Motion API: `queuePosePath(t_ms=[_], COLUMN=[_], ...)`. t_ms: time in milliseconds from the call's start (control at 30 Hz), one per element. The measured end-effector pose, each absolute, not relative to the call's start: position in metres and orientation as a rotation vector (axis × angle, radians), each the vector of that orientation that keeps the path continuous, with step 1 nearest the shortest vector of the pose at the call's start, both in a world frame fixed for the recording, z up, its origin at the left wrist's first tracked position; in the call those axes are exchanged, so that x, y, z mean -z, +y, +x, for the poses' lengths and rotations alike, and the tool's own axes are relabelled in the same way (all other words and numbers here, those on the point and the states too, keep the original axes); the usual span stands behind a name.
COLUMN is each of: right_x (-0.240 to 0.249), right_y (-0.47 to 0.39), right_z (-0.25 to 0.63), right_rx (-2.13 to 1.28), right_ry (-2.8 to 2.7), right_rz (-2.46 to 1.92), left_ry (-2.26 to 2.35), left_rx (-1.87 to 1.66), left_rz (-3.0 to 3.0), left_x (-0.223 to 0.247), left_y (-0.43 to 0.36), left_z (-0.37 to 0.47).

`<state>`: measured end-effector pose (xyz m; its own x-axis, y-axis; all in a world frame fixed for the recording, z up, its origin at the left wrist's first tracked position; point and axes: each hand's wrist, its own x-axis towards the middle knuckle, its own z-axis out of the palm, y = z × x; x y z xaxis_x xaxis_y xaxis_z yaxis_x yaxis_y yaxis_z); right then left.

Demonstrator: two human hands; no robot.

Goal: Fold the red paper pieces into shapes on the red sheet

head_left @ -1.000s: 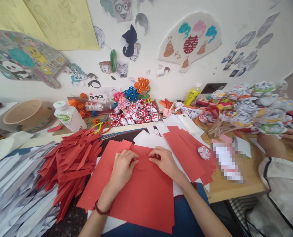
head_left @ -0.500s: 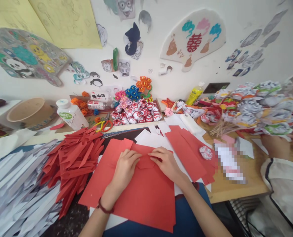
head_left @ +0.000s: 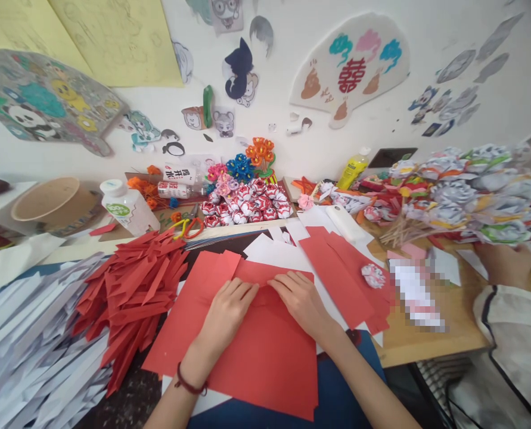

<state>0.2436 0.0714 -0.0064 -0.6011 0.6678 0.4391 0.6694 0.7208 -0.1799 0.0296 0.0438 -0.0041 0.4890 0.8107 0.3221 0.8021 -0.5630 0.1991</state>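
Over a stack of large red paper sheets (head_left: 265, 363), both hands meet at a small piece of red paper (head_left: 264, 295). My left hand (head_left: 229, 307) pinches the piece at its left end, fingers closed. At the right end my right hand (head_left: 301, 301) is also closed on it, fingers bent over the edge. Most of the piece is hidden by the fingers and blends with the red sheets below. Left of the stack lies a heap of folded red paper strips (head_left: 131, 292), beside a larger heap of white paper strips (head_left: 37, 339).
Behind the sheets are scissors (head_left: 188, 227), red-and-white paper flowers (head_left: 251, 202) and a white bottle (head_left: 129, 208). More red sheets (head_left: 337, 274) lie to the right, with one flower (head_left: 373, 276) on them. A co-worker's sleeve (head_left: 515, 345) and hand are at the far right.
Both hands have shifted slightly and my right fingers now curl lower over the paper. The folded outline visible between the hands before is now mostly covered.
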Motion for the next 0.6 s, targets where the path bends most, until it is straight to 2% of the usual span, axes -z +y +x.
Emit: queuePosePath(t_ms=[333, 600], right_x=[0.0094, 0.0098], right_y=[0.0672, 0.0625], right_z=[0.2400, 0.2363], right_rx=[0.285, 0.384], right_ry=[-2.529, -2.546], right_rz=[-0.946, -0.916], left_ry=[1.420, 1.440], left_rx=[-0.391, -0.361], left_rz=[2.953, 2.896], left_x=[0.0055, 0.0039], left_y=[0.0417, 0.0418], left_z=[0.0316, 0.0342])
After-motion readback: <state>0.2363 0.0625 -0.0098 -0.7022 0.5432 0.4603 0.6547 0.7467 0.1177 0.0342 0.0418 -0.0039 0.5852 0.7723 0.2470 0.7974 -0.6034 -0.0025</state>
